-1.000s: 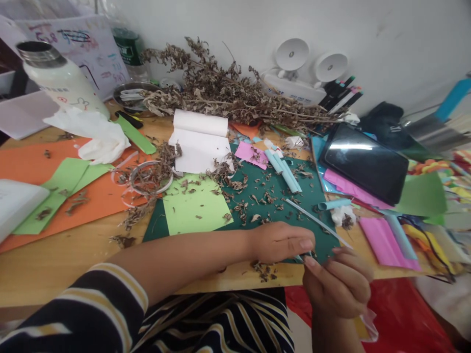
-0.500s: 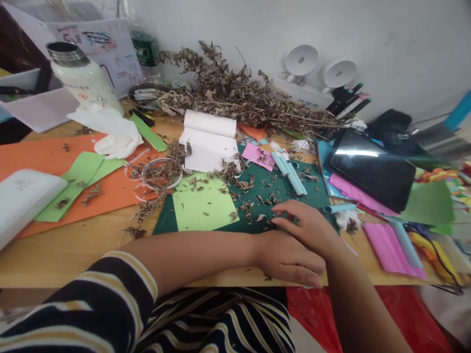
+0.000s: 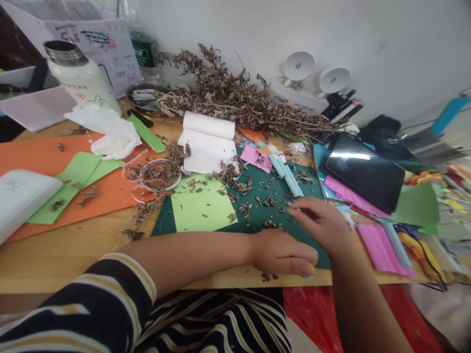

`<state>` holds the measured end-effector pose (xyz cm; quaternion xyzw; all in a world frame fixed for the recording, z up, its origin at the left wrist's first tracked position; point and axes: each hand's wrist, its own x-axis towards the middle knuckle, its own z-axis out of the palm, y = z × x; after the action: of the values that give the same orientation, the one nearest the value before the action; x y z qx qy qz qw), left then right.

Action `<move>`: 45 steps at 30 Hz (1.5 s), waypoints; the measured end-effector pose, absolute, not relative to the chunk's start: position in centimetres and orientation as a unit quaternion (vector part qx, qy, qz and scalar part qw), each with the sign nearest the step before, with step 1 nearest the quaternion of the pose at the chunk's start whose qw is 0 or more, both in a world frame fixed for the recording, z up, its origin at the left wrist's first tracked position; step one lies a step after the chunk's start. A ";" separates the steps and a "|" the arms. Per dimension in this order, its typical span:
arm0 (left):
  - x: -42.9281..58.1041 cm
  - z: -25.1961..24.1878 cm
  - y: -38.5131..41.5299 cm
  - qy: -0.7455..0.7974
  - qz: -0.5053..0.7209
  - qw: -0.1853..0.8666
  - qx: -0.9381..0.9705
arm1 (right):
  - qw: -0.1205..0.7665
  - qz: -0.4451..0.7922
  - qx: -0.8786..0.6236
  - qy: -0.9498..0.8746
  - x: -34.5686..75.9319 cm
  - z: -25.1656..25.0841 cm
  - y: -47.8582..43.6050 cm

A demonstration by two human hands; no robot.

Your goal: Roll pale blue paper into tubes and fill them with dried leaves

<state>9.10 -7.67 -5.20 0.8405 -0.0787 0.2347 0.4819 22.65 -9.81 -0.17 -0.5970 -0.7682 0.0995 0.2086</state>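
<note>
My left hand (image 3: 283,252) lies at the table's front edge, its fingers curled closed. A bit of pale blue shows under its thumb; whatever the fingers hold is hidden. To the right, my right hand (image 3: 326,223) has thumb and fingertips pinched together above the dark green mat (image 3: 257,184). A tiny pale spot shows at the fingertips, too small to name. Just beyond them lie light blue paper rolls (image 3: 289,176). Crumbled dry leaves (image 3: 270,200) are scattered over the mat and onto a light green paper sheet (image 3: 202,206).
Dried plant stems (image 3: 228,90) are heaped along the wall. A bottle (image 3: 79,78), tissue (image 3: 114,135) and orange paper (image 3: 47,162) stand or lie left. On the right are a black tablet (image 3: 364,171), pink paper (image 3: 382,247) and marker pens (image 3: 342,105).
My right hand has lifted off my left wrist and shifted right, its fingers drawing together into a pinch. My left hand stays nearly in place. The view has turned slightly.
</note>
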 end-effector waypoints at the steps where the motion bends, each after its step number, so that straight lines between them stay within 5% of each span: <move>1: 9.0 -5.2 -7.5 -0.066 0.246 0.507 0.824 | 0.270 0.075 -0.606 -0.744 23.1 0.4 -11.0; 4: 9.0 -5.1 -7.2 -0.021 0.284 0.575 0.767 | 0.336 0.024 -0.572 -0.748 23.2 1.9 -14.3; 9: 9.2 -5.3 -7.1 -0.005 0.293 0.593 0.750 | 0.249 -0.085 -0.536 -0.802 21.3 2.5 -15.8; 33: 8.9 -5.1 -7.2 0.005 0.282 0.586 0.760 | 0.102 -0.033 -0.594 -0.797 20.4 2.8 -16.8; 40: 9.0 -5.2 -7.2 -0.001 0.276 0.601 0.750 | 0.212 -0.063 -0.574 -0.788 20.5 2.9 -16.5; 45: 9.0 -5.2 -7.2 -0.014 0.282 0.602 0.747 | 0.107 -0.073 -0.578 -0.806 20.7 3.7 -16.6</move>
<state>9.02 -7.19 -5.15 0.7472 -0.0135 0.2815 0.6019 20.69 -16.61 3.71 -0.5776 -0.8060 -0.0729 0.1069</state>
